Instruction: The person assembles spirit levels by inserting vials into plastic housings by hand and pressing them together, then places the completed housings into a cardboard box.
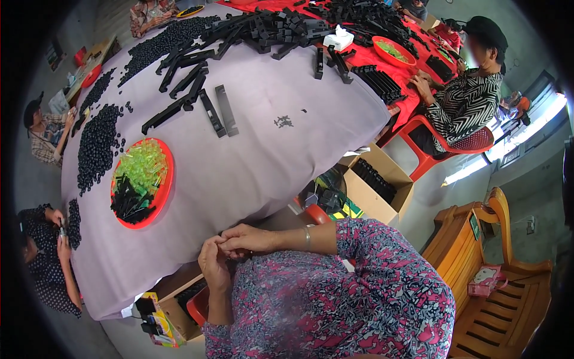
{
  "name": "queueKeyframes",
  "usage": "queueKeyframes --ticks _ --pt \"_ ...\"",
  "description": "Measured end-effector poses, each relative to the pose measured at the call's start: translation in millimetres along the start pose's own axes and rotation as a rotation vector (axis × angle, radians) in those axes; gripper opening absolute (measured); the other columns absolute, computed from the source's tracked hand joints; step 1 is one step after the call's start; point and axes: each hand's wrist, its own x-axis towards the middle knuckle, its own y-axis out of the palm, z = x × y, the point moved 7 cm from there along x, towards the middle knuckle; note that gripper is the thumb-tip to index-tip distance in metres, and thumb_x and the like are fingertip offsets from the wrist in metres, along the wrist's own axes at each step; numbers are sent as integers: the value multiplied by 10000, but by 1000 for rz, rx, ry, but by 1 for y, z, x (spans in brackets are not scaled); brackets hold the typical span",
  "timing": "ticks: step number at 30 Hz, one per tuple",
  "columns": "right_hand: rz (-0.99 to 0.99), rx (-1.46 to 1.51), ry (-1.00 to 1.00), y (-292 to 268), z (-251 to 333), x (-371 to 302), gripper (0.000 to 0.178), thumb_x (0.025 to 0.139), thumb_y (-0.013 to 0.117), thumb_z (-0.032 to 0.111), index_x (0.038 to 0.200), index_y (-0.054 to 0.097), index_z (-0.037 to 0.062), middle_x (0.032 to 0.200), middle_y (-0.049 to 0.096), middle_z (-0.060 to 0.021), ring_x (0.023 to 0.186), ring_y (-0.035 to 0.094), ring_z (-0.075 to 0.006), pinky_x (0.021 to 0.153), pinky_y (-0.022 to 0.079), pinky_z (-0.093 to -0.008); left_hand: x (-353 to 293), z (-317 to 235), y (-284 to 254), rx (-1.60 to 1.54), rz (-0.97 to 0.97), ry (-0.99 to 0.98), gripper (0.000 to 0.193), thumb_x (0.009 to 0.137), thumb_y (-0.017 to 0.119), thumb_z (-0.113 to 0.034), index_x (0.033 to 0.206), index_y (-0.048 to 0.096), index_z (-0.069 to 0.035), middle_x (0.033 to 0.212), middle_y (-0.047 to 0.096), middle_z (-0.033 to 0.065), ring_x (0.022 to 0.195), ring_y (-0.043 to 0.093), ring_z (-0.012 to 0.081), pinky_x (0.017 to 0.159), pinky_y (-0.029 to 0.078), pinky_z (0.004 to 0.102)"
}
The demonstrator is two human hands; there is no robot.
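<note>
Hands are seen brought together just below the near edge of the desk [251, 155], which is draped in a grey cloth. The right hand [248, 239] is laid over the left hand [214, 263], and the fingers [224, 244] of both are curled inward at the point of meeting; whether a small part is pinched there cannot be told, since nothing is visible between them. On the desk, well apart from the hands, a red tray [142, 182] is filled with green pieces and small black pieces, so much material appears to be left unworked. Farther off, long black strips [226, 109] are scattered and piled, and black round parts [95, 146] are heaped along the left edge. An open cardboard box [373, 185] with black parts is set beside the desk, which suggests some finished work.
</note>
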Motion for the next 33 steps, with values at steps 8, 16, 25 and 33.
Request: queueKeyframes --ticks 8,16,25,33 --pt "-15 -9 -27 -2 -5 3 256 949 583 276 928 623 24 796 624 -36 686 566 -103 611 459 -252 0 9 -10 144 25 26 134 1006 550 -89 1035 632 13 837 624 37 714 591 98 673 482 227" --pt "-11 30 4 0 -7 3 246 918 591 268 927 637 27 798 623 -28 696 565 -98 616 456 -244 0 7 -6 87 11 14 183 1029 496 -112 1061 621 18 814 610 41 704 588 108 678 494 236" --pt "-10 41 -5 -3 -8 4 264 939 565 290 923 640 38 796 623 -28 699 562 -98 619 454 -235 0 2 -2 89 45 54 191 1030 514 -150 1110 596 3 841 603 30 735 577 100 703 473 234" --pt "3 37 -24 -6 -16 7 273 944 555 286 951 635 25 800 630 -36 704 581 -108 623 468 -246 -2 5 -6 146 25 60 157 962 613 -75 1086 623 20 876 638 26 730 585 89 699 491 224"
